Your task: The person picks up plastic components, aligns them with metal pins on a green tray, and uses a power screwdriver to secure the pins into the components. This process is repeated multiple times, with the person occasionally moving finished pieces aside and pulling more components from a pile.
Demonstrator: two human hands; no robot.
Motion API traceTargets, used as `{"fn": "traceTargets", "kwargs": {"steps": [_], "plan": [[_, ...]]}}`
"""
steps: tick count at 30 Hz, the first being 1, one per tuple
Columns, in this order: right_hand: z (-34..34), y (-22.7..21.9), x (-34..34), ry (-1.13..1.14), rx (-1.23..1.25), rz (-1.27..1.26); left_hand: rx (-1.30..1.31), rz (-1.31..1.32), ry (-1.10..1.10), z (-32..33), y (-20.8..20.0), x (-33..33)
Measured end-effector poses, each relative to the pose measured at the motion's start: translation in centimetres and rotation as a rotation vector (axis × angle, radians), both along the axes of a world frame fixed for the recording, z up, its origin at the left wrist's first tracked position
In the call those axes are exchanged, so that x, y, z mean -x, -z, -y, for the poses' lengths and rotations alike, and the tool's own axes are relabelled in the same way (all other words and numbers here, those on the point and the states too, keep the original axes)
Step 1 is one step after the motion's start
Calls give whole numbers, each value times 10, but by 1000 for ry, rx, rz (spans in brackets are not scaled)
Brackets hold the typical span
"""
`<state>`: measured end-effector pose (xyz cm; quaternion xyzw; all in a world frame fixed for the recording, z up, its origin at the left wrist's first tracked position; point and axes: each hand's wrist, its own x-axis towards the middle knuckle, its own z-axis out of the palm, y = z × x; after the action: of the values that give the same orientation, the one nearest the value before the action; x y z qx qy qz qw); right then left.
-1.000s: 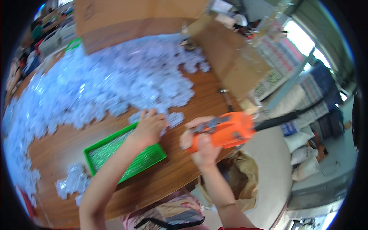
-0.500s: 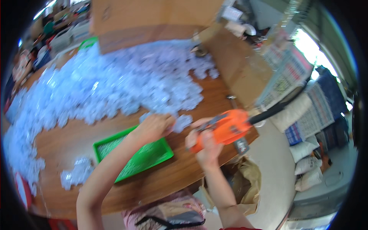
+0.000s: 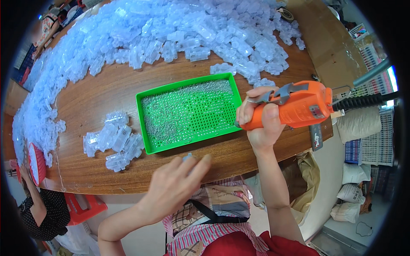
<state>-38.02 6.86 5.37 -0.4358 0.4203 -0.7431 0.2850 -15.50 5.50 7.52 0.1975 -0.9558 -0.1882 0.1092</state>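
My right hand is wrapped around an orange electric screwdriver with a grey lever, held sideways over the table's right part. Its tip end points left, by the right side of a green tray. Small silvery screws lie scattered over the tray's perforated floor. Below the tray, near the table's front edge, is my left hand, fingers bent. A small clear plastic piece shows past its fingertips, mostly hidden by the hand; it appears to be gripped.
A large heap of clear plastic pieces spreads along the table's far and left sides. A smaller pile lies left of the tray. A black cord runs right from the screwdriver. Another person's arm is at lower left, near a red basket.
The view has tilted down. My left hand has moved from beyond the tray, near the heap, to its near side. The screwdriver stays in my right hand beside the tray.
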Motion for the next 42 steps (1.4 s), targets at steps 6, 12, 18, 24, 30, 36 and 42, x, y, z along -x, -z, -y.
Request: {"fn": "traceTargets", "kwargs": {"steps": [6,12,18,24,30,36,42], "plan": [[10,13,-10,-25,-47,0,-136,53,-3,-19,32,26],[13,22,-8,2,-53,6,-364,-36,-57,-4,26,20],[13,23,-7,-43,-47,-42,-374,-137,-84,-4,54,6],[16,26,-6,-12,-21,4,-454,-309,-94,-9,61,4],[12,28,-8,-54,-37,-39,-190,-364,-253,3,51,9],[8,25,-8,-5,-43,-50,-254,-437,-340,13,56,25],[-15,-40,-10,-391,203,-4,-309,-399,-332,12,61,22]]}}
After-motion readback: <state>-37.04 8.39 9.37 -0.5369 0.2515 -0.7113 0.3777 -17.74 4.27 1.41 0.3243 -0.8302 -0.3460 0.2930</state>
